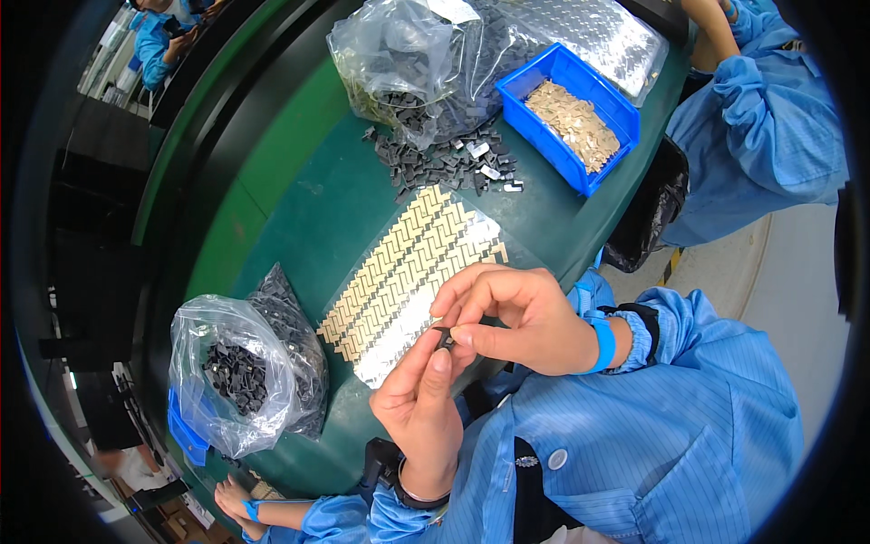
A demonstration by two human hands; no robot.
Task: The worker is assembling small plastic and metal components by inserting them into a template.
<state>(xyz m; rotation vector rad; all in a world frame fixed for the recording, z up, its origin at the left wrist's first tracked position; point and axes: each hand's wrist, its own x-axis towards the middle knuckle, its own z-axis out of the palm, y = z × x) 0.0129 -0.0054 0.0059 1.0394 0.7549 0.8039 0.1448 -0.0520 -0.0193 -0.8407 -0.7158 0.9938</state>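
So, head view: both hands meet just above the near edge of the green worktop (299, 208). The left hand (419, 399) and right hand (517, 317) are pinching one small dark part (444, 339) between their fingertips, right over the sheet of tan stickers (408, 272). A loose pile of dark parts (444, 159) lies further back, beside a blue bin (580, 118), and a clear bag of parts (237, 372) sits to the left. My guess is the grip's tiny, so a slip could drop the part into the lap.

Blue bin (625, 113) of tan pieces, clear bag (231, 376) of dark parts
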